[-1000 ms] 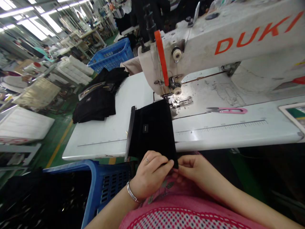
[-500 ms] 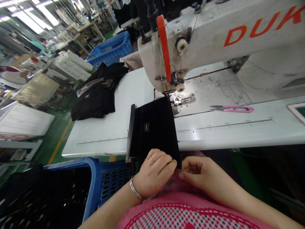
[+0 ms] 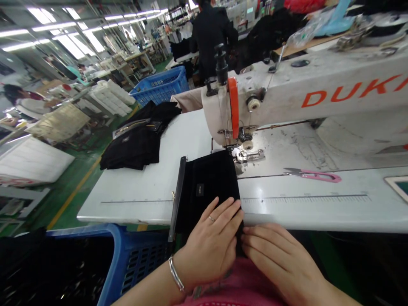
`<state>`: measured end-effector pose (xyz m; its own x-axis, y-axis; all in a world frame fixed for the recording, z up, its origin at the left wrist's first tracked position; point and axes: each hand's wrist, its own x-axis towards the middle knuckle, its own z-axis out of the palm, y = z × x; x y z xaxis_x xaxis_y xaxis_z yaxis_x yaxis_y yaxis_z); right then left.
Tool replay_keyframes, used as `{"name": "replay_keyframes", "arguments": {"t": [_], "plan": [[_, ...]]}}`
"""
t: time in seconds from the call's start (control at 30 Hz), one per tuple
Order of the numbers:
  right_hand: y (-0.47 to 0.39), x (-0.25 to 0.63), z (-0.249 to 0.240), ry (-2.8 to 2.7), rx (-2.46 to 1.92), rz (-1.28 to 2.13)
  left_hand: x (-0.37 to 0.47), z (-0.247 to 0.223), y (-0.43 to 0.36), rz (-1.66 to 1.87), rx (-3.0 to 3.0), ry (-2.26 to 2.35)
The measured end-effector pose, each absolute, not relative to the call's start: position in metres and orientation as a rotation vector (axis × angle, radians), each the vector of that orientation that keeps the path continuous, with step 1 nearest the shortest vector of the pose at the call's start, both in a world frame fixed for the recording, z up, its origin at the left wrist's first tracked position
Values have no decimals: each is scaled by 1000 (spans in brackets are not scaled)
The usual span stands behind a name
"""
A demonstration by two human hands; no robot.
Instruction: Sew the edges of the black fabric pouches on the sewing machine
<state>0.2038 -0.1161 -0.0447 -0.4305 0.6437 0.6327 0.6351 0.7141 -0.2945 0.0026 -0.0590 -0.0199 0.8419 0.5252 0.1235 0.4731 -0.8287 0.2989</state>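
Observation:
A black fabric piece [image 3: 212,178] with a small label lies at the front of the sewing table, one corner under the needle area of the sewing machine [image 3: 219,112]. A dark strip [image 3: 177,195] runs along its left side. My left hand [image 3: 213,240], with a ring and a bracelet, lies over the lower right part of the fabric, fingers extended. At the fabric's lower right edge is my right hand [image 3: 280,255], its fingers pressed together against the edge; the thumb is hidden.
Pink thread snips [image 3: 318,174] lie right of the needle. Folded black pieces [image 3: 134,142] sit at the table's left. A blue basket [image 3: 119,242] of dark items stands front left, another [image 3: 162,87] behind. A person in dark clothes [image 3: 212,34] stands beyond the machine.
My left hand has gone from curled fingers to fingers stretched over the fabric. My right hand's pinch has changed to straighter fingers held together. The view has tilted upward, showing more of the room.

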Motion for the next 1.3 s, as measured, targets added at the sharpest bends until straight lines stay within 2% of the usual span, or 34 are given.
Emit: {"name": "replay_keyframes", "arguments": {"t": [0.1,0.23,0.5,1.3], "plan": [[-114,202,-51,-2174,-975,-7,7,-24,-51,186,2820,800],[-108,201,-55,-2151,-985,-32,7,-25,-42,216,2823,778],[-81,209,-45,-2166,-985,83,1,-35,-39,633,2721,656],[-19,232,-53,-2307,-1219,179,12,-35,60,438,2885,459]]}}
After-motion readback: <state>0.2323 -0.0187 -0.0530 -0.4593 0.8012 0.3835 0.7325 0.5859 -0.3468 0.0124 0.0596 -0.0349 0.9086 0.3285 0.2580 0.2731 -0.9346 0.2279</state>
